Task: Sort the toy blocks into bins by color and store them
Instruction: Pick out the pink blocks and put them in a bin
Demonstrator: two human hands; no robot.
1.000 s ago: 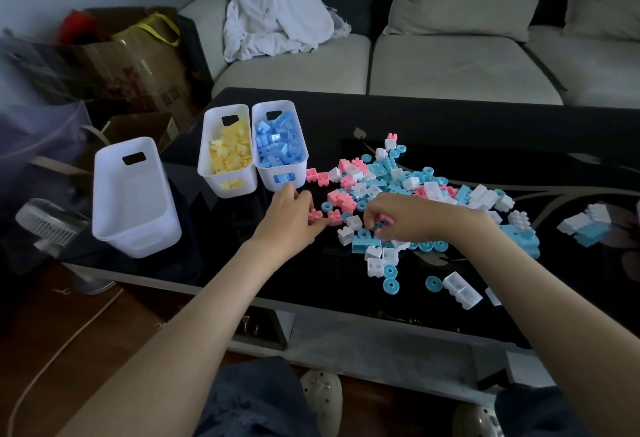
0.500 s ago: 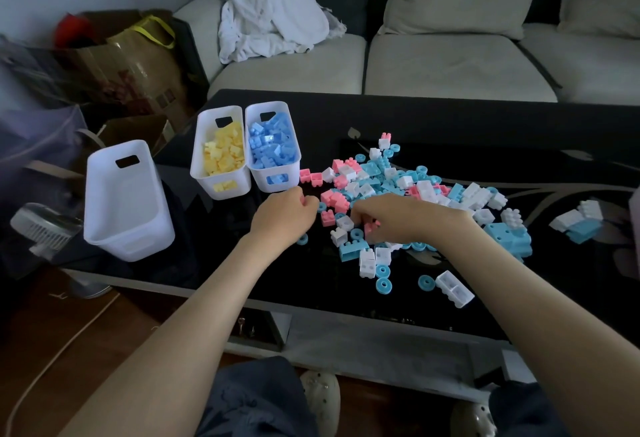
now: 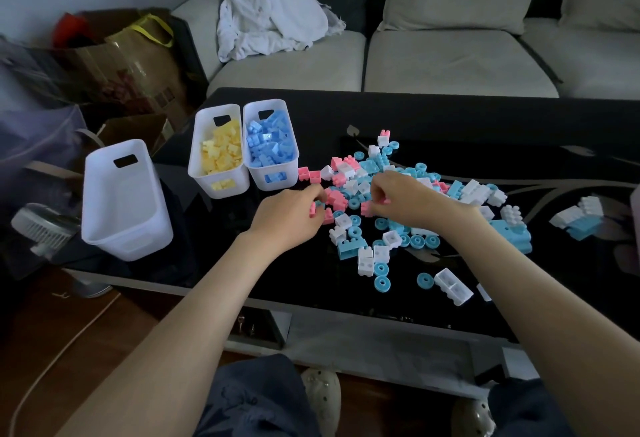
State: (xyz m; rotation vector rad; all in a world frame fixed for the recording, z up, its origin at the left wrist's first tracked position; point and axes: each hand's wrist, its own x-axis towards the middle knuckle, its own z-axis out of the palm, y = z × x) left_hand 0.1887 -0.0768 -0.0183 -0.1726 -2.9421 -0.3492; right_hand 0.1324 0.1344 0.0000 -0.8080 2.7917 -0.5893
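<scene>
Blocks in pink, white and turquoise lie heaped on the desk, just right of the yellow bin and the blue bin. The left hand curls round a few pink blocks; the right hand pinches one more pink block. The empty bin stands well apart to the left, its long axis running away from the person, so the left hand is likely nearer for the drop.

Pink/white/teal blocks piled loose; yellow bin & blue bin touching, 3rd bin apart, left.
</scene>
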